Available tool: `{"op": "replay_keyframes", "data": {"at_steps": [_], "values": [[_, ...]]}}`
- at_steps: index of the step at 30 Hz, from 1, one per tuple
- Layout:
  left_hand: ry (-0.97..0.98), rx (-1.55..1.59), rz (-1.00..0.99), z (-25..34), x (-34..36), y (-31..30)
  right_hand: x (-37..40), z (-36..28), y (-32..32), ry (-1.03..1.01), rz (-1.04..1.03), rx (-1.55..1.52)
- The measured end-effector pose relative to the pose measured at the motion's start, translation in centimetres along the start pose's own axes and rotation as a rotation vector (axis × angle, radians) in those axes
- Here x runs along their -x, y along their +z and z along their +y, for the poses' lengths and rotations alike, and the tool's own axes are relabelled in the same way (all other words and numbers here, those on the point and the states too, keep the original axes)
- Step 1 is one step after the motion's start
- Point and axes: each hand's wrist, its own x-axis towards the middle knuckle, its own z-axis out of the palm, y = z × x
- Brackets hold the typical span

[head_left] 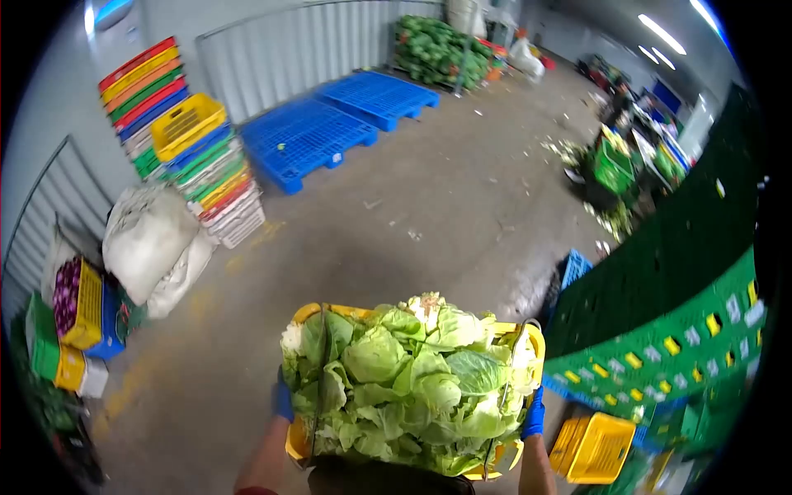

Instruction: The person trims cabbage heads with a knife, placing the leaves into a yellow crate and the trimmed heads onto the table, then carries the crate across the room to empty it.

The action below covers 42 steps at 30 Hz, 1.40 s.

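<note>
A yellow plastic crate (298, 440), heaped with pale green cabbages and loose leaves (429, 388), is held in front of my body at the bottom of the view. My left hand (284, 401), in a blue glove, grips its left side. On the opposite side, my right hand (535, 416), also blue-gloved, grips the crate. The fingers of both hands are largely hidden against or under the crate. Thin wire handles lie across the leaves near each end.
Blue pallets (305, 140) lie along the metal fence, beside stacked coloured crates (223, 194) and white sacks (153, 239). Tall green crates (652, 330) and a yellow crate (596, 450) stand close on my right. Leaf scraps litter the floor near a green basket (614, 167).
</note>
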Motion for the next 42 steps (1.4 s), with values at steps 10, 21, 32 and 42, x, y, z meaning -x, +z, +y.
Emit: {"op": "replay_keyframes", "data": {"at_steps": [10, 21, 32, 42], "values": [[0.232, 0.104, 0.038, 8.6, -12.9, 11.9, -23.8, -7.2, 20.0, -0.161, -0.253, -0.128], [0.398, 0.081, 0.256, 17.4, -29.1, 21.7, -44.3, -13.6, 39.2, 0.101, -0.401, 0.061], [0.367, 0.004, 0.394, 28.4, -55.0, 26.3, -55.4, -28.2, 65.2, 0.005, -0.498, 0.085], [0.522, 0.084, 0.261, 41.2, -73.9, 37.3, -70.5, -35.9, 88.5, 0.055, -0.666, -0.039]]}}
